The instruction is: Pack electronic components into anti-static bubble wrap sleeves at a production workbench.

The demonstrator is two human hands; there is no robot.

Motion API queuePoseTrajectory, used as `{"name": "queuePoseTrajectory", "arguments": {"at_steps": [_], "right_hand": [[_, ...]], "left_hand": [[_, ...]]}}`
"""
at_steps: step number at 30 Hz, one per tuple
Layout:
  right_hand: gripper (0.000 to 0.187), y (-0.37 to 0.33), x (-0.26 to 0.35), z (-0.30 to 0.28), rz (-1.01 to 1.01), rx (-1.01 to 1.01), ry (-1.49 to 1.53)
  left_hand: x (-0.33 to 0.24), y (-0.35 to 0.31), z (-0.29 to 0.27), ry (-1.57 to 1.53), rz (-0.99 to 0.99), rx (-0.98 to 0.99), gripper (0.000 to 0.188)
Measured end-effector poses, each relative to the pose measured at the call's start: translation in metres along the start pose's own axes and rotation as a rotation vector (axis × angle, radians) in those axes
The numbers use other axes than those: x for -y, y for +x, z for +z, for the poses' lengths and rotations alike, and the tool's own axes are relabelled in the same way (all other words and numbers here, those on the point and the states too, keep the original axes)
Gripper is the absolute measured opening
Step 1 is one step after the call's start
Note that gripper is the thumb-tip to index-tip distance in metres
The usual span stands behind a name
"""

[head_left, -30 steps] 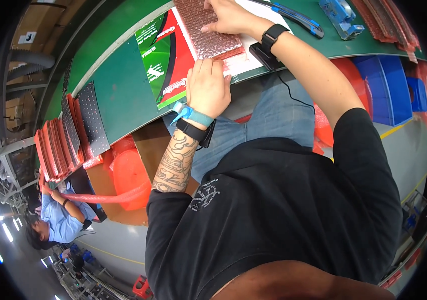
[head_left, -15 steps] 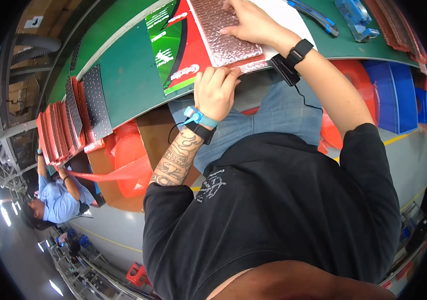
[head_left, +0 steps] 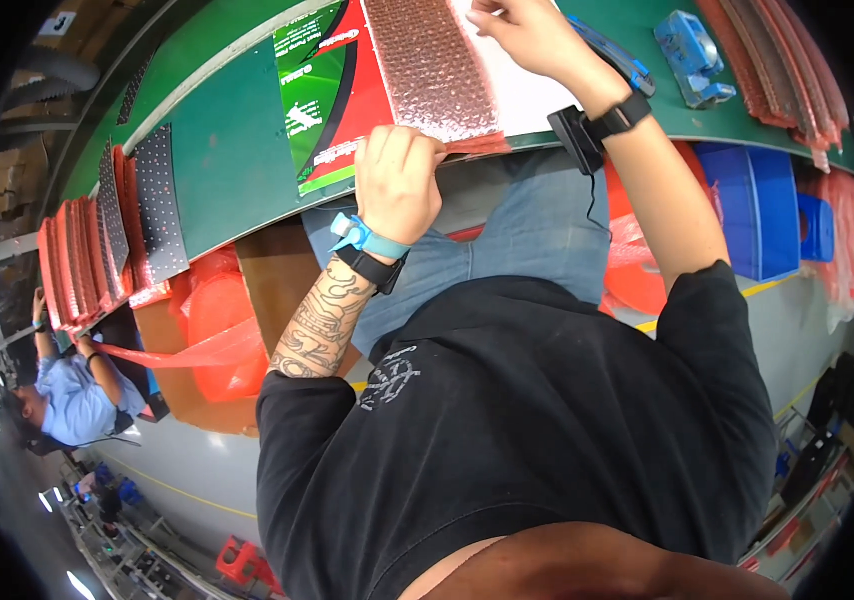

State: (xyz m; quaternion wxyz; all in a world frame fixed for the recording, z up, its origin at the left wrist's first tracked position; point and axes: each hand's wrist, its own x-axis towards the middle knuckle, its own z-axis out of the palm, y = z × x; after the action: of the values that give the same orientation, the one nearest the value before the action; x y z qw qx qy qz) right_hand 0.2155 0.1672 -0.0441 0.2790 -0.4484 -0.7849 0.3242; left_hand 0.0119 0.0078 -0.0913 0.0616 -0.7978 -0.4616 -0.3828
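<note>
A flat dark panel in red-tinted bubble wrap (head_left: pixel 432 70) lies on a printed green, red and black card (head_left: pixel 322 100) with a white part (head_left: pixel 532 95) to its right. My left hand (head_left: pixel 399 185) is closed at the near edge of the wrap, fingers curled over it and the thumb hidden. Just right of the wrapped panel, over the white part, is my right hand (head_left: pixel 527 40). Its fingers are bent together; the top of the picture cuts part of them off, and anything between them is hidden.
Right of my right hand lie a blue-handled tool (head_left: pixel 612 55) and a blue tape dispenser (head_left: pixel 689 60). Wrapped panels (head_left: pixel 777 70) stack at the far right, more (head_left: pixel 82 260) at the left. Blue bins (head_left: pixel 762 210) stand below the green table (head_left: pixel 227 150). A co-worker (head_left: pixel 82 395) is at left.
My right hand has come off the wrapped panel to its right side, and its spread fingers have bent. The left hand stays at the near edge. The whole view has shifted slightly.
</note>
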Motion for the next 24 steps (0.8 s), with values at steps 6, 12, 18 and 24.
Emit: {"name": "queuePoseTrajectory", "arguments": {"at_steps": [6, 12, 18, 24], "right_hand": [[0.007, -0.036, 0.04, -0.028, 0.024, 0.709, 0.135], [0.008, -0.024, 0.084, 0.003, -0.232, 0.962, -0.255], [0.01, -0.013, 0.074, 0.042, -0.445, 0.888, -0.43], [0.012, -0.007, 0.086, 0.049, -0.507, 0.85, -0.535]], "left_hand": [[0.007, -0.001, 0.003, -0.092, -0.25, 0.026, 0.012], [0.016, -0.004, 0.005, -0.344, -0.463, -0.005, 0.011], [0.019, -0.004, 0.003, -0.422, -0.548, 0.019, 0.01], [0.022, -0.008, 0.005, -0.421, -0.535, -0.013, 0.013]]}}
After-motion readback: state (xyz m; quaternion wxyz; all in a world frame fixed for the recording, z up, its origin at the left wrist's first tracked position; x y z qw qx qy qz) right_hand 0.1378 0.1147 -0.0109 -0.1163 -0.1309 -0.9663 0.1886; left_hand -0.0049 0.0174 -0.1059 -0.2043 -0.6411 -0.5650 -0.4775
